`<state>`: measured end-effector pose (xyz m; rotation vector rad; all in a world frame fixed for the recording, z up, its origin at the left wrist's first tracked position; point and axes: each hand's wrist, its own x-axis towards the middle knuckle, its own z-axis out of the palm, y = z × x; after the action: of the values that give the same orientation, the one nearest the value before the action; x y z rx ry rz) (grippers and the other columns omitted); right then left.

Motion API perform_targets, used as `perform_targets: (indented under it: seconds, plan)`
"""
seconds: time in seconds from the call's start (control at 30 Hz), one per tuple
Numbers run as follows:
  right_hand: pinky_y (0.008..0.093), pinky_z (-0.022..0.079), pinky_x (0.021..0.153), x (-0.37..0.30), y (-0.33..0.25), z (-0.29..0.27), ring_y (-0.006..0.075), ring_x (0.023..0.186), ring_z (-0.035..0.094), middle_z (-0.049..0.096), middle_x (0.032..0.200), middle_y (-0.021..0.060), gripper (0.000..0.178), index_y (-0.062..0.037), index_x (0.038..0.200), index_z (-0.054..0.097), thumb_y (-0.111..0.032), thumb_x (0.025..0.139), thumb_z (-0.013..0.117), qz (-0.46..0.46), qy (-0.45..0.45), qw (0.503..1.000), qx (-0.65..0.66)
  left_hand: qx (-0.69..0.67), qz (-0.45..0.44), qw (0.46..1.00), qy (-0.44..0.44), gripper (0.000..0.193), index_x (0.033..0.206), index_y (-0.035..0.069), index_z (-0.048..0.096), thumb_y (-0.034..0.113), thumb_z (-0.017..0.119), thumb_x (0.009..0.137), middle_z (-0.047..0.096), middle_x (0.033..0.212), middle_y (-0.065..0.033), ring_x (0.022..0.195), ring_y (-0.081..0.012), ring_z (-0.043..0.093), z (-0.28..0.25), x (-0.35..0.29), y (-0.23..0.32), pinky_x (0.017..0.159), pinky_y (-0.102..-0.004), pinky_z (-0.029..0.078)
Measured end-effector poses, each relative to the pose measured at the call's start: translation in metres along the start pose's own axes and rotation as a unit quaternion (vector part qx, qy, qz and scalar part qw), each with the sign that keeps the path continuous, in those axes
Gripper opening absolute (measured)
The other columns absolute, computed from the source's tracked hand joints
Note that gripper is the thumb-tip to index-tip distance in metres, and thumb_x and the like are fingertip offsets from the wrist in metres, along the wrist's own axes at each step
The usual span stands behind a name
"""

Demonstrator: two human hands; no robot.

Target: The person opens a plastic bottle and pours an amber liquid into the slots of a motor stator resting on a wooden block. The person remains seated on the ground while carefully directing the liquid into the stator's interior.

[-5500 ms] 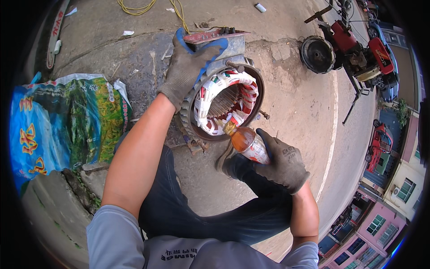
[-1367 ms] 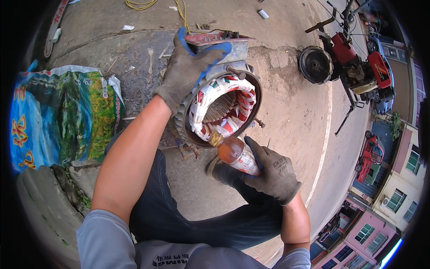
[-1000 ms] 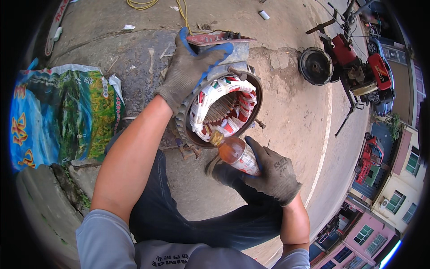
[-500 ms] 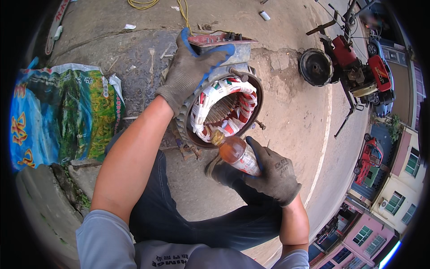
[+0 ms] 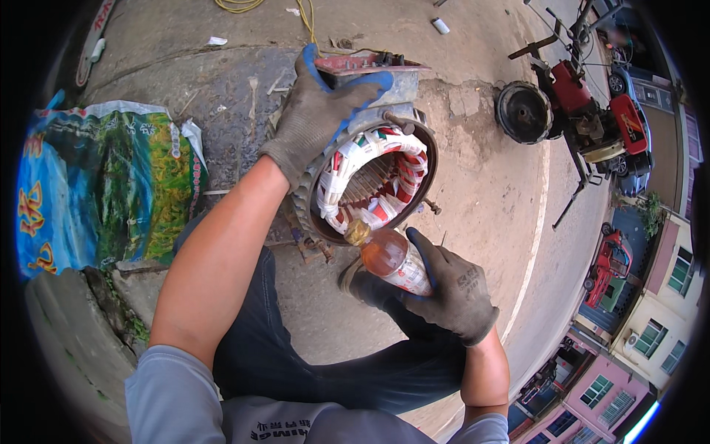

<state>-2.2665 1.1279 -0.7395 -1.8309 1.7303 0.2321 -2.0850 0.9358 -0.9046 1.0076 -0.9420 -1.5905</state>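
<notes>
An electric motor housing (image 5: 430,164) lies with its round open end tilted toward me. Inside its rim runs a ring of windings (image 5: 360,152) wrapped in white and red strips. My left hand (image 5: 316,115), in a grey glove with blue palm, grips the housing beside its terminal box (image 5: 362,65); some fingers are hidden behind it. My right hand (image 5: 456,287), gloved alike, is wrapped round a plastic bottle (image 5: 386,253) of amber liquid. The bottle tilts with its yellowish neck at the lower edge of the windings. Whether liquid flows out is too small to tell.
A colourful woven sack (image 5: 111,189) lies at the left. A yellow cable (image 5: 309,26) runs behind the motor. Far right stands a red machine (image 5: 569,85) with a black wheel (image 5: 523,111). A bolt (image 5: 432,206) sticks out near the housing's right side.
The bottle's neck has shifted very slightly down, with my right hand moving along. My left hand keeps its grip on the housing.
</notes>
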Motion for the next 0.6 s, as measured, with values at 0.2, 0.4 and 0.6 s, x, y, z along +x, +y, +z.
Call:
perform_targets:
  seconds: [0.2,0.4,0.6]
  plan:
    - [0.0456,0.059,0.094,-0.001,-0.002,-0.001,0.0416,0.107,0.073,0.073,0.122,0.0228,0.098,-0.0095,0.157,0.051,-0.028,0.068,0.089,0.059,-0.051,0.997,0.024,-0.033,-0.008,0.999,-0.022,0.104,0.155,-0.010,0.018,0.025,0.089,0.089,0.068,0.135,-0.0205,0.122,-0.0239,0.068,-0.003,0.001,-0.002,0.107,-0.0357,0.054]
    - [0.0455,0.059,0.093,-0.002,-0.002,-0.001,0.0414,0.105,0.074,0.073,0.120,0.0228,0.098,-0.0098,0.157,0.051,-0.028,0.068,0.089,0.053,-0.044,0.997,0.019,-0.003,0.005,1.000,-0.014,0.103,0.156,-0.011,0.016,0.023,0.088,0.090,0.069,0.135,-0.0198,0.122,-0.0233,0.068,-0.004,0.001,-0.004,0.107,-0.0358,0.054]
    - [0.0455,0.059,0.091,-0.002,-0.002,0.000,0.0411,0.102,0.074,0.074,0.115,0.0219,0.098,-0.0100,0.157,0.052,-0.028,0.068,0.089,0.046,-0.038,0.998,0.017,0.004,0.013,1.000,-0.024,0.112,0.158,-0.012,0.013,0.030,0.090,0.087,0.068,0.136,-0.0219,0.125,-0.0250,0.067,-0.007,0.004,-0.012,0.109,-0.0371,0.053]
